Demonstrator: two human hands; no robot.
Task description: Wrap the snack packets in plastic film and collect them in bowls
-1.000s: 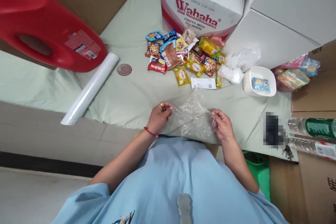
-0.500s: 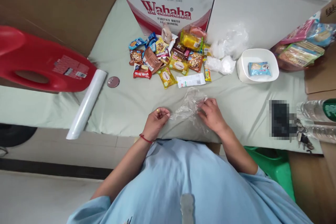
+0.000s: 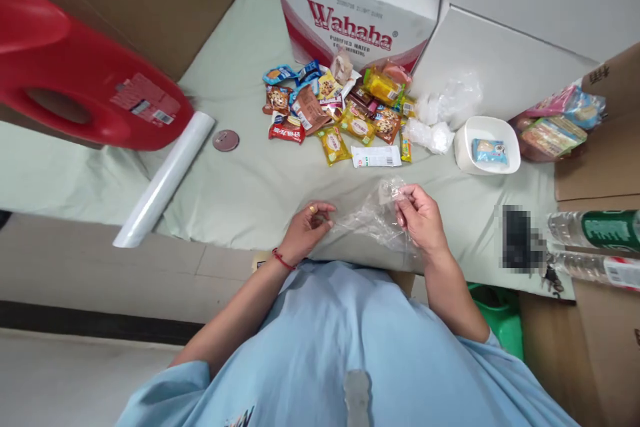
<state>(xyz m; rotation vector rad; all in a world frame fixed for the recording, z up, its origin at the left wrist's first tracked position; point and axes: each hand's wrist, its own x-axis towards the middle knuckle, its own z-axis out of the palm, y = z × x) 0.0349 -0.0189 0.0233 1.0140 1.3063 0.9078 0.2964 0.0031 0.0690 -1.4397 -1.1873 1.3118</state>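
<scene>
Bag of clear plastic film [image 3: 370,219] — thin, crumpled, spread between both hands, just over the near edge of the cloth-covered bench [image 3: 260,193]. Right hand [image 3: 423,217] has its grip closed on it, thumb and fingers pinching the film near its upper right part. Left hand [image 3: 306,230] is at the film's left end, thumb and fingertips narrowly apart; cannot tell whether that grip catches any film. Gold ring [image 3: 313,209] on a left finger, red bracelet [image 3: 283,259] on the left wrist.

Beyond the bag, heap of wrapped snacks [image 3: 360,128], with a white packet [image 3: 377,156] along its near side. Wahaha carton [image 3: 357,20] stands right behind the heap. To the right, crumpled whitish plastic [image 3: 453,103], then a white bowl [image 3: 466,159] with a blue snack packet [image 3: 490,151] inside. Far right — two bottles lying on their sides, one green-labelled [image 3: 610,229], and keys [image 3: 553,278] near them. Left side: small round brown disc [image 3: 226,140], white roll [image 3: 165,180] lying slantwise, red jug [image 3: 100,80] behind the roll.
</scene>
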